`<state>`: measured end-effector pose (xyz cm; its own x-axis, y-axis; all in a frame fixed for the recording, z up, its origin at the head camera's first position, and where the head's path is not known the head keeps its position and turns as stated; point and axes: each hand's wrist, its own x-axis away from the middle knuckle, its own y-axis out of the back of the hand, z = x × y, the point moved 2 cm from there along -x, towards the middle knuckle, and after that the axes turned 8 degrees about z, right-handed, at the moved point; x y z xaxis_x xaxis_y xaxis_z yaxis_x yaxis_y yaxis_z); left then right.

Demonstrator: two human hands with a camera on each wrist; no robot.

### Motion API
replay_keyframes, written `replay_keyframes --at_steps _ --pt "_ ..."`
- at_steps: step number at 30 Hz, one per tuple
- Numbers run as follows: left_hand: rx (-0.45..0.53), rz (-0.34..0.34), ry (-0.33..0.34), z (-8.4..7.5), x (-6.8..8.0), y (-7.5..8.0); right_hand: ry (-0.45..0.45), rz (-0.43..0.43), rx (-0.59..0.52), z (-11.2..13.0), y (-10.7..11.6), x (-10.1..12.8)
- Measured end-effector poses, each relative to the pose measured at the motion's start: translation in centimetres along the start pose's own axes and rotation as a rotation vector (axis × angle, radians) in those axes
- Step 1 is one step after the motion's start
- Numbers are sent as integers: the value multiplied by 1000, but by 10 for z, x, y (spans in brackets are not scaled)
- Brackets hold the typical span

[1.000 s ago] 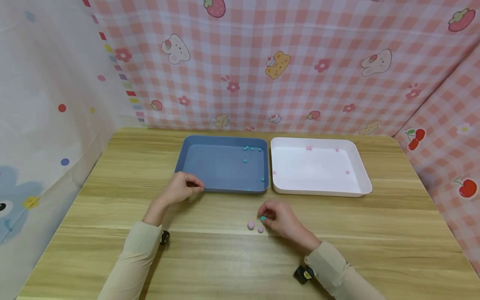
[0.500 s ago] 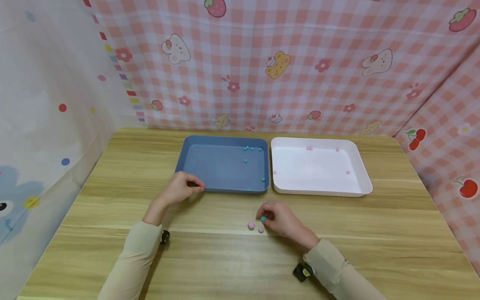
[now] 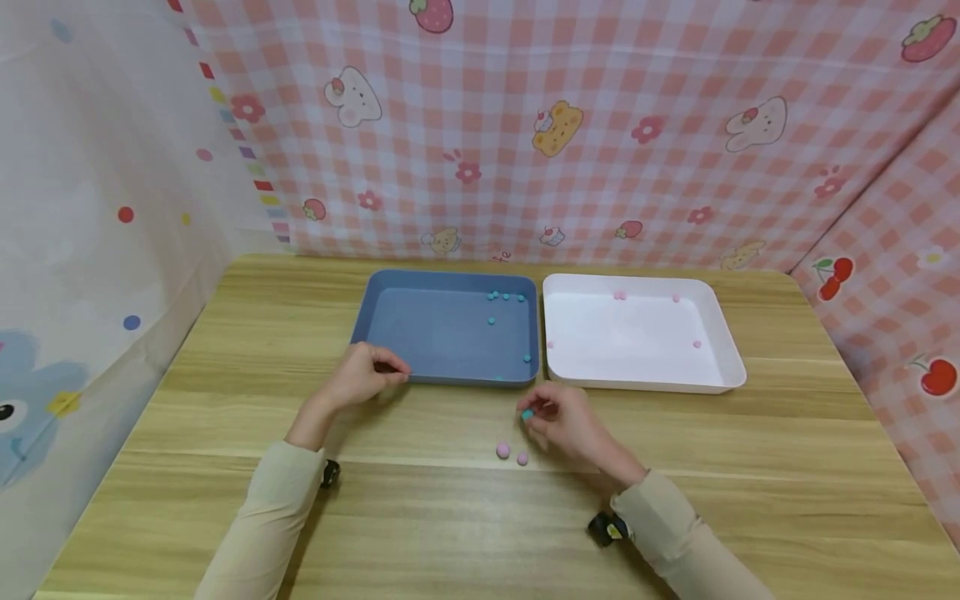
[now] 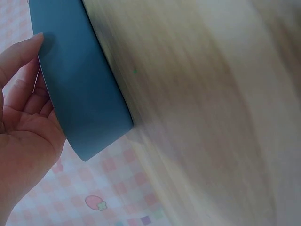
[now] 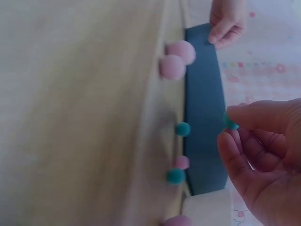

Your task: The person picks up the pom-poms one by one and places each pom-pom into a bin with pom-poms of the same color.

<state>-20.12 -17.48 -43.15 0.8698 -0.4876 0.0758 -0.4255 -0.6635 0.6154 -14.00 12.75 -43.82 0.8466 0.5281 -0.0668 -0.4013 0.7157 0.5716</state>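
Observation:
My right hand pinches a small teal pom-pom between thumb and fingertips, just in front of the blue tray's right corner. The right wrist view shows the same teal pom-pom in the fingertips. My left hand grips the front-left rim of the blue tray. In the left wrist view its thumb lies on the outer wall of the blue tray, the other fingers behind the rim. Two pink pom-poms, a larger one and a smaller one, lie on the table near my right hand.
Several teal pom-poms lie inside the blue tray, mostly on its right side. A white tray stands close on its right, holding several pink pom-poms. The right wrist view shows further teal and pink pom-poms on the table.
My right hand has lifted the teal pom-pom and moved it a little toward the trays, away from the two pink pom-poms. My left hand has stayed at the blue tray's rim.

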Motion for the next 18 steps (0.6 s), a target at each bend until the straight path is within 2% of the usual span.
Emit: replay_keyframes --at_steps 4,8,18 --pt "1 2 -2 0 0 0 17 -58 -40 3 6 -7" --pt "3 4 -6 0 0 0 -5 -105 -65 7 11 -14" --pt "-3 5 -5 -1 0 0 -96 -149 -132 14 18 -35"
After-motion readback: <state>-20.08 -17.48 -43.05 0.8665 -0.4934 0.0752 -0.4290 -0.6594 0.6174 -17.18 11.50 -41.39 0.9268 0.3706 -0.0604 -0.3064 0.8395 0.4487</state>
